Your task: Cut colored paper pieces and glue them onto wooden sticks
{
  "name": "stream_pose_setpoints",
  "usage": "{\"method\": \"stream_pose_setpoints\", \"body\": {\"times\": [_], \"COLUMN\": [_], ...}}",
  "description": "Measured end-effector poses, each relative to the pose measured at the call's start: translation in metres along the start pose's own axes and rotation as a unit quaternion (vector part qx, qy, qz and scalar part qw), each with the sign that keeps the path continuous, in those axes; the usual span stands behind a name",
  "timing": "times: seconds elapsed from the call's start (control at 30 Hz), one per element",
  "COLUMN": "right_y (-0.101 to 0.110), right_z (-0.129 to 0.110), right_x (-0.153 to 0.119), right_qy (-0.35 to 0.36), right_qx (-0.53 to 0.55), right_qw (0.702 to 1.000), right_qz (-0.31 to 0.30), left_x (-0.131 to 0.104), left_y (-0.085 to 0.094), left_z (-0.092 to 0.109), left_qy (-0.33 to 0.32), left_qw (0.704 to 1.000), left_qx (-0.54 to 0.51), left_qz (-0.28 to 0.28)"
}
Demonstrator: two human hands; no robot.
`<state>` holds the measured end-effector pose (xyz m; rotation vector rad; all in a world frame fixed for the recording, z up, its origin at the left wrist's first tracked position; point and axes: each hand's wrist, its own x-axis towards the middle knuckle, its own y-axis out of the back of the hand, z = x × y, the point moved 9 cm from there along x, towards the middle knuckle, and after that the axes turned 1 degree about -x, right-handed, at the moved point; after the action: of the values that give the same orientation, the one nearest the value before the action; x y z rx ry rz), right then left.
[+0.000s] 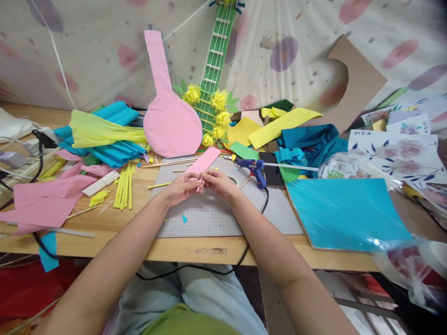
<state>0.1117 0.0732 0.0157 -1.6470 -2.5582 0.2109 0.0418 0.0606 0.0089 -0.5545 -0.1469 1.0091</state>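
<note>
Head view: we have 2 bare hands meeting above the grey cutting mat (195, 218). The left hand (179, 189) and right hand (219, 182) are pinching a small pink piece (199, 188), gripped at the thumb and index tips, with a short end poking out below. Fingers cover most of it, so we can't tell its full shape or how the grip splits between the hands. Remaining fingers are curled.

Pink strip (206, 158) is just beyond the fingertips, slanting up to the right; its near end runs behind the hands, and we can't tell if it touches them.

Blue glue gun (257, 174) is to the right of the right hand, apart from it, with a phone (275, 177) just beside. Yellow strips (125, 190) are left of the left hand, well apart. Behind: pink lute-shaped cutout (172, 125) upright, next to the green stringed model (213, 67) with yellow flowers. Blue sheet (345, 211) sits at far right of the mat.
</note>
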Motion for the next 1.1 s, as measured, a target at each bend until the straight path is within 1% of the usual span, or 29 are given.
{"method": "stream_pose_setpoints", "body": {"times": [0.07,0.13,0.2,0.3,0.4,0.47,0.6,0.67,0.73,0.8,0.87,0.93,1.0,1.1], "right_y": [0.003,0.008,0.014,0.020,0.021,0.019,0.007,0.006,0.009,0.014,0.018,0.019,0.017,0.015], "right_z": [0.002,0.001,-0.003,-0.009,-0.012,-0.012,-0.009,-0.007,-0.003,0.002,0.003,0.001,-0.002,-0.004], "right_x": [-0.001,-0.001,-0.002,-0.004,-0.005,-0.004,-0.001,-0.001,-0.001,-0.001,-0.001,-0.001,-0.002,-0.003], "right_qy": [-0.003,0.009,0.038,0.075,0.087,0.086,0.061,0.053,0.037,0.026,0.032,0.045,0.051,0.051], "right_qx": [0.016,0.010,-0.028,-0.088,-0.114,-0.112,-0.090,-0.078,-0.056,-0.029,-0.012,-0.017,-0.042,-0.077], "right_qw": [1.000,0.999,0.995,0.981,0.971,0.972,0.989,0.993,0.995,0.996,0.994,0.992,0.991,0.989], "right_qz": [0.019,0.049,0.093,0.156,0.194,0.186,0.096,0.074,0.072,0.083,0.101,0.114,0.117,0.118], "left_x": [0.000,0.000,0.001,0.002,0.004,0.003,0.000,0.000,0.002,0.004,0.005,0.005,0.005,0.002], "left_y": [0.003,0.006,0.012,0.017,0.015,0.014,0.017,0.017,0.016,0.014,0.011,0.010,0.010,0.014], "left_z": [-0.002,-0.002,0.000,0.003,0.005,0.008,0.016,0.017,0.014,0.008,0.004,0.002,0.002,0.005], "left_qy": [0.007,0.004,-0.015,-0.046,-0.067,-0.085,-0.115,-0.120,-0.107,-0.082,-0.061,-0.050,-0.046,-0.050], "left_qw": [1.000,0.999,0.994,0.979,0.973,0.971,0.957,0.951,0.955,0.965,0.975,0.981,0.983,0.982], "left_qx": [0.012,0.037,0.081,0.152,0.176,0.177,0.216,0.240,0.242,0.222,0.194,0.175,0.164,0.156], "left_qz": [0.012,0.030,0.070,0.127,0.134,0.138,0.155,0.151,0.135,0.111,0.083,0.066,0.064,0.089]}}
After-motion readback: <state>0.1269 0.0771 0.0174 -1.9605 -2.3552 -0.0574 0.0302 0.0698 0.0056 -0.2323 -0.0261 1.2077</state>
